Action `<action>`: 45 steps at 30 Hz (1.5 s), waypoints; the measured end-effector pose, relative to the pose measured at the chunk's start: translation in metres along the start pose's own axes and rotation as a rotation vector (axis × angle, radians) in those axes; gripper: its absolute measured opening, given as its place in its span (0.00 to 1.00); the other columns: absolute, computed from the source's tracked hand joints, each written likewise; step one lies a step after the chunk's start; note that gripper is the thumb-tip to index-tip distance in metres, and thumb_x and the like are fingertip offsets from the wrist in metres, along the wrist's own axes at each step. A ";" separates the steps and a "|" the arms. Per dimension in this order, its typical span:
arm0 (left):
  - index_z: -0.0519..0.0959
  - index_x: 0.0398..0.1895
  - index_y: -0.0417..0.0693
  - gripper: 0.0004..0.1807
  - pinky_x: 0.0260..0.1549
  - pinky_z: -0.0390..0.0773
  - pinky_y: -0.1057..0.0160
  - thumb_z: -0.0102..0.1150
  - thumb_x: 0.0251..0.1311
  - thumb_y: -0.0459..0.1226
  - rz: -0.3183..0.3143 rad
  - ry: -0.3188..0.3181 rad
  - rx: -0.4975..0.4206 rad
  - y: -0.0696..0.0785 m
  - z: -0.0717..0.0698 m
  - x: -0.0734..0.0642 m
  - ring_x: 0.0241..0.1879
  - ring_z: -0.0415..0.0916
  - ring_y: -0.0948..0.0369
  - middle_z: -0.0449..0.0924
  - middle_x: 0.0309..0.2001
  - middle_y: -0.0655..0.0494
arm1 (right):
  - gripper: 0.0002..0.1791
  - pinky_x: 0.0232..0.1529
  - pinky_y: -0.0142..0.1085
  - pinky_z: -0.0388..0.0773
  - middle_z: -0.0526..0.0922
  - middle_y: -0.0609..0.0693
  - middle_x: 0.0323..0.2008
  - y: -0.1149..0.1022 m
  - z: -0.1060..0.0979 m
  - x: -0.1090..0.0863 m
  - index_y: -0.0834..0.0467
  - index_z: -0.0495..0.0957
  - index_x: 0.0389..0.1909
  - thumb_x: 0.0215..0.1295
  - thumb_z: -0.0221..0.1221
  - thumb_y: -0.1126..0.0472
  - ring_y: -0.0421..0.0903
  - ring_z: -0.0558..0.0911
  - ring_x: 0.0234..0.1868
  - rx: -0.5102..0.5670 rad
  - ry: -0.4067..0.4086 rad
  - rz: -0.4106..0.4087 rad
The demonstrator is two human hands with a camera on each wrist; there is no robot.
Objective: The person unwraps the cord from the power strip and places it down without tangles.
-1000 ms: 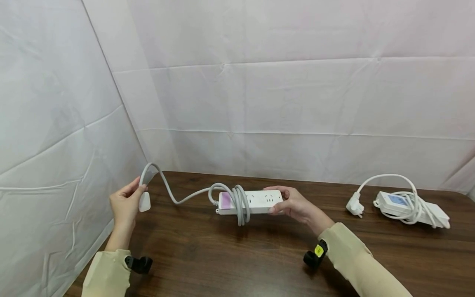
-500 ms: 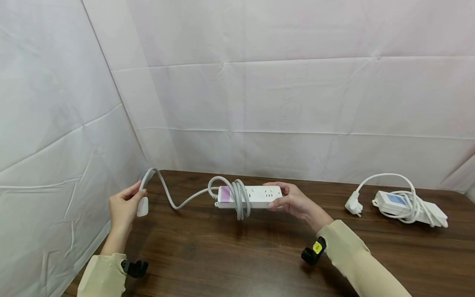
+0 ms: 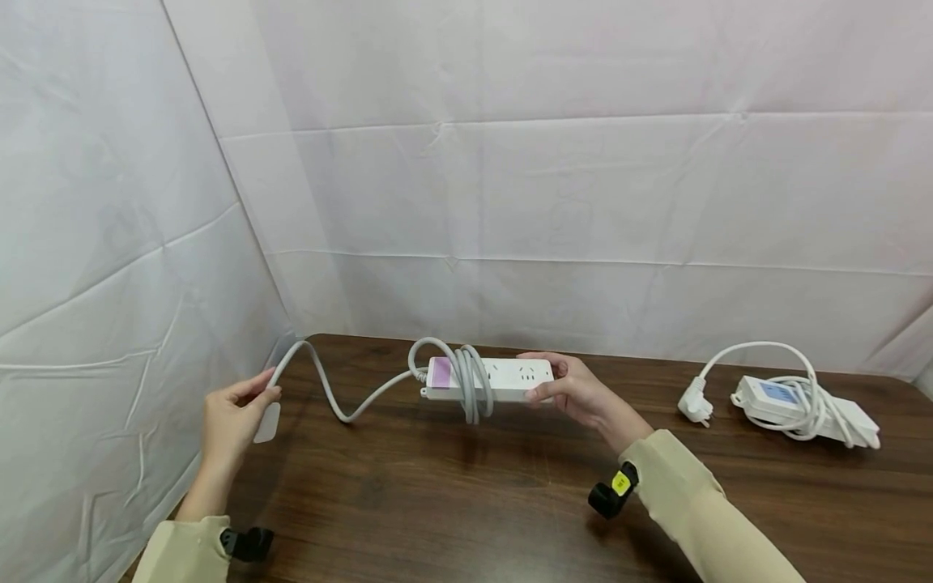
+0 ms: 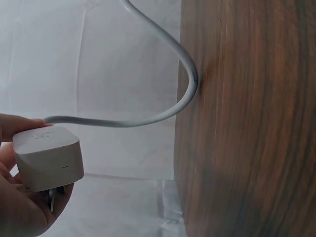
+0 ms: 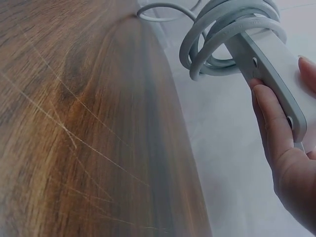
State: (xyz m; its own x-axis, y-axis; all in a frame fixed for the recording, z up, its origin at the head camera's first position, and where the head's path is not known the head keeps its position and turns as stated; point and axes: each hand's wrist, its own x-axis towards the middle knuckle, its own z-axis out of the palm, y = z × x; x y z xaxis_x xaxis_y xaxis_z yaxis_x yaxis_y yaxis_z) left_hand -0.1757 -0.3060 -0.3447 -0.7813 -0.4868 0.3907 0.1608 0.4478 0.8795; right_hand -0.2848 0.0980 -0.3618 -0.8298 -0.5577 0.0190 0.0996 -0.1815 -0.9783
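Observation:
My right hand (image 3: 583, 394) grips the right end of a white power strip (image 3: 510, 376) with a purple patch, thumb in front and fingers behind. Several loops of its grey cord (image 3: 470, 380) are wound around the strip's left half. From there the cord sags leftward and rises to my left hand (image 3: 232, 417), which pinches the white plug (image 3: 267, 423) where the cord enters. In the left wrist view the plug (image 4: 49, 158) shows metal prongs pointing away from the cord side. The right wrist view shows fingers (image 5: 274, 118) pressed along the strip's edge.
A second white power strip (image 3: 845, 417) with a blue patch lies at the right of the brown wooden table (image 3: 437, 502). Its white cord is wrapped around it, and its plug (image 3: 696, 402) rests to its left. White cloth (image 3: 583, 202) hangs behind and on the left.
My left hand has moved left and down with the plug, drawing the cord with it. The strip in my right hand has risen slightly in the view.

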 end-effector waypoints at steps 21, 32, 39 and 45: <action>0.84 0.42 0.53 0.15 0.23 0.70 0.80 0.68 0.48 0.38 0.226 -0.064 0.121 -0.112 -0.042 0.028 0.27 0.77 0.76 0.83 0.25 0.66 | 0.37 0.35 0.30 0.79 0.73 0.51 0.41 -0.006 -0.004 0.000 0.75 0.54 0.61 0.46 0.54 0.82 0.40 0.79 0.36 0.050 0.080 -0.022; 0.84 0.39 0.51 0.12 0.21 0.69 0.81 0.65 0.49 0.32 0.122 -0.035 0.109 -0.029 -0.045 -0.003 0.23 0.73 0.82 0.80 0.20 0.75 | 0.39 0.38 0.36 0.79 0.70 0.52 0.42 0.001 -0.011 0.001 0.76 0.50 0.63 0.48 0.54 0.82 0.41 0.78 0.36 0.034 0.124 -0.001; 0.81 0.43 0.38 0.14 0.18 0.67 0.77 0.61 0.52 0.33 0.146 -0.068 0.302 -0.031 -0.039 0.007 0.21 0.68 0.83 0.83 0.24 0.56 | 0.36 0.37 0.36 0.80 0.72 0.52 0.40 0.003 -0.011 0.001 0.74 0.56 0.61 0.47 0.55 0.81 0.41 0.78 0.35 0.021 0.134 -0.005; 0.78 0.44 0.30 0.16 0.21 0.65 0.76 0.60 0.52 0.32 0.047 -0.087 0.439 -0.012 -0.037 0.004 0.23 0.66 0.81 0.81 0.33 0.37 | 0.37 0.38 0.37 0.79 0.73 0.50 0.40 0.005 -0.008 0.002 0.75 0.55 0.61 0.46 0.56 0.81 0.42 0.78 0.36 0.026 0.135 0.017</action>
State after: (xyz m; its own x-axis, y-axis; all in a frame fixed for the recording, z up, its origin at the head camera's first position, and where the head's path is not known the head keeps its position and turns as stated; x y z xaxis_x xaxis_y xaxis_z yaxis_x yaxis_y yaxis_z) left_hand -0.1583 -0.3408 -0.3438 -0.8298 -0.4020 0.3871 -0.0590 0.7530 0.6554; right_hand -0.2901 0.1030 -0.3688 -0.8940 -0.4472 -0.0267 0.1268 -0.1954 -0.9725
